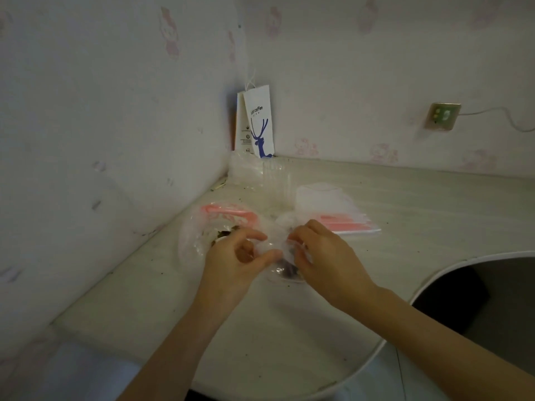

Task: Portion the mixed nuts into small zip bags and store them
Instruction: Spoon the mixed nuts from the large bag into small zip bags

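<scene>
A small clear zip bag point(278, 241) with dark nuts at its bottom is held over the pale desk point(289, 328). My left hand point(234, 261) pinches the bag's top edge on the left between thumb and fingers. On the right, my right hand point(321, 253) pinches the same edge. A larger clear bag with a pink zip strip point(202, 227) lies just left of my hands, with mixed nuts showing inside it.
A stack of empty zip bags with pink strips point(344, 222) lies to the right. A clear plastic container point(269, 180) and a white paper coffee bag point(256, 125) stand in the corner. The desk's curved edge point(434, 273) drops off at right. A wall socket point(443, 115) sits behind.
</scene>
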